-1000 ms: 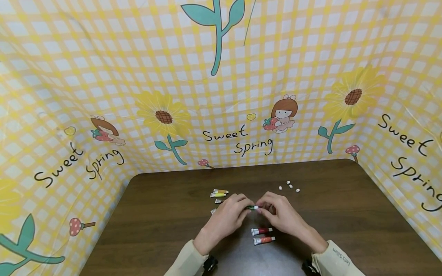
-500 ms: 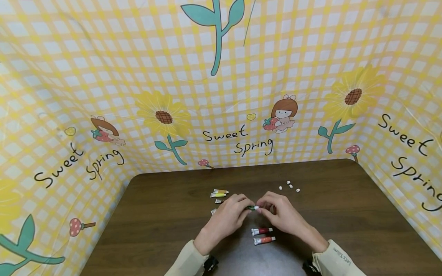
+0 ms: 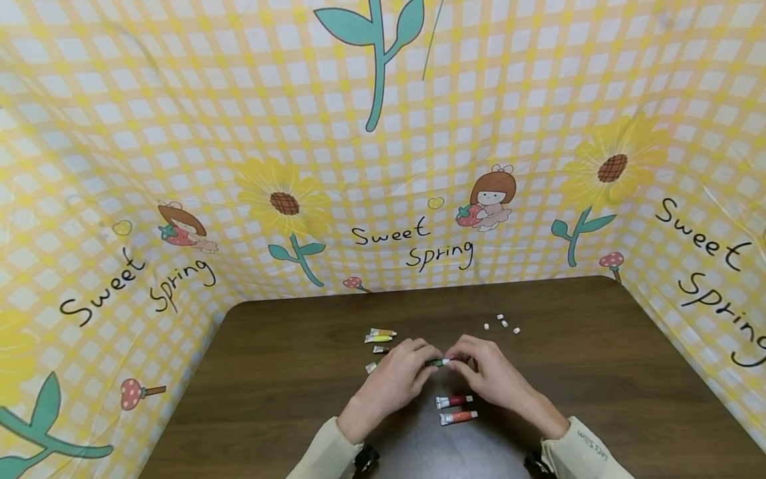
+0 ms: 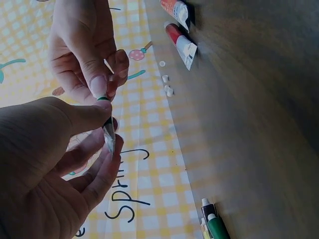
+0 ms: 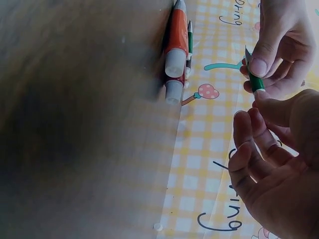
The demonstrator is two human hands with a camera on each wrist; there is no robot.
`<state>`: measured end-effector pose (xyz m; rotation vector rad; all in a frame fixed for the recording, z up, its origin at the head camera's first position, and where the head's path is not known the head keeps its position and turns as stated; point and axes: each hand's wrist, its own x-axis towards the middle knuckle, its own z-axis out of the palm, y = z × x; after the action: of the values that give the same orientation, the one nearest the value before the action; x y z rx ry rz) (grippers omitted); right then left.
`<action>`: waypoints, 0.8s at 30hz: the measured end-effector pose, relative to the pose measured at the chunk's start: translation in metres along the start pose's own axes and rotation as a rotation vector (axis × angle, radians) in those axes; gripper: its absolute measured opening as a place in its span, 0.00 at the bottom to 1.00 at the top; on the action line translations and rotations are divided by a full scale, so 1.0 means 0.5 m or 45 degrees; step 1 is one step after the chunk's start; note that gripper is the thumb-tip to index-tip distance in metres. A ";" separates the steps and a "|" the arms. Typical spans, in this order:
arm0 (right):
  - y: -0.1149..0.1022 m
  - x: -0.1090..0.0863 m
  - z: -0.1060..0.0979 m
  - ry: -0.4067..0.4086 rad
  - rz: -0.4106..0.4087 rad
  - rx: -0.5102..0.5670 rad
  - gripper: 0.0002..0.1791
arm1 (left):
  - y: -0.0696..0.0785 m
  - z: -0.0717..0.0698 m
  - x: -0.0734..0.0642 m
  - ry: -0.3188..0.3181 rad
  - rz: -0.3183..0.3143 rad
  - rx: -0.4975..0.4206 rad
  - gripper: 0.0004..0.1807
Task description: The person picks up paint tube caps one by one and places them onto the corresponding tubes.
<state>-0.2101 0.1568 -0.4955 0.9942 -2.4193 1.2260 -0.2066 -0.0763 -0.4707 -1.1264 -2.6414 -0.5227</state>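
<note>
My left hand [image 3: 391, 372] pinches a small green paint tube [image 5: 256, 82] between thumb and fingers. Its flat silver crimped end [image 4: 109, 138] shows past the left thumb in the left wrist view. From the right, my right hand [image 3: 493, 376] pinches the white cap end of the same tube with thumb and index finger, covering most of it. The hands face each other over the middle of the dark table. Nearer me lie a red paint tube [image 3: 453, 402] and an orange-red paint tube [image 3: 458, 418], both capped.
Left of the hands lie an ochre tube [image 3: 383, 332], a yellow tube [image 3: 377, 339], a brown tube [image 3: 380, 349] and another tube [image 3: 370, 367] partly hidden by the left hand. Several small white caps [image 3: 504, 323] sit at the back right. A checked cloth [image 3: 383, 266] surrounds the table [image 3: 287, 372].
Both hands stay in nearly the same place with the same grip. The fingers and the green paint tube have shifted only slightly.
</note>
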 end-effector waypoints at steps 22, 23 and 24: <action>-0.008 -0.001 -0.001 -0.079 0.051 -0.232 0.02 | 0.007 0.010 0.001 0.000 -0.016 0.044 0.08; -0.008 -0.001 -0.001 -0.083 0.061 -0.232 0.02 | 0.007 0.011 0.001 -0.006 -0.017 0.046 0.08; -0.007 -0.002 -0.002 -0.089 0.073 -0.227 0.02 | 0.008 0.012 0.002 -0.012 -0.018 0.046 0.08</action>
<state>-0.2069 0.1567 -0.4933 0.9365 -2.5741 0.9870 -0.2048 -0.0709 -0.4749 -1.1031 -2.6581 -0.4718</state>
